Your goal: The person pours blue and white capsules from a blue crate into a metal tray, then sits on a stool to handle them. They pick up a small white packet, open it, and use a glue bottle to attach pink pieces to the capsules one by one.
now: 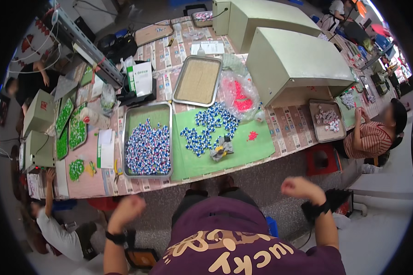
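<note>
While standing back from the long worktable (284, 123), both fists raised clear of it: left hand (127, 208) curled shut with nothing visible inside, wrist banded by a dark watch (116, 237); right hand (298, 187) likewise clenched and empty as far as can be told, dark strap (317, 210) at the wrist. Ahead on the table, two big pale-green boxes (298, 64), side by side at the far right. Nearer, a green mat (243, 151) carrying a loose heap of blue-and-white small pieces (206, 128), a small grey-and-yellow tool (221, 149) just below the heap, and a few pink bits (252, 135) to its right. Left of the mat, touching it, a metal tray (147, 110) filled with more blue-and-white pieces (147, 151). Behind, a second metal tray (198, 81) with a tan liner, beside a clear bag of pink pieces (238, 95). Farther left, trays of green pieces (71, 126). At the right end, a seated person in a striped shirt (369, 140) next to a small tray of white pieces (326, 120).
</note>
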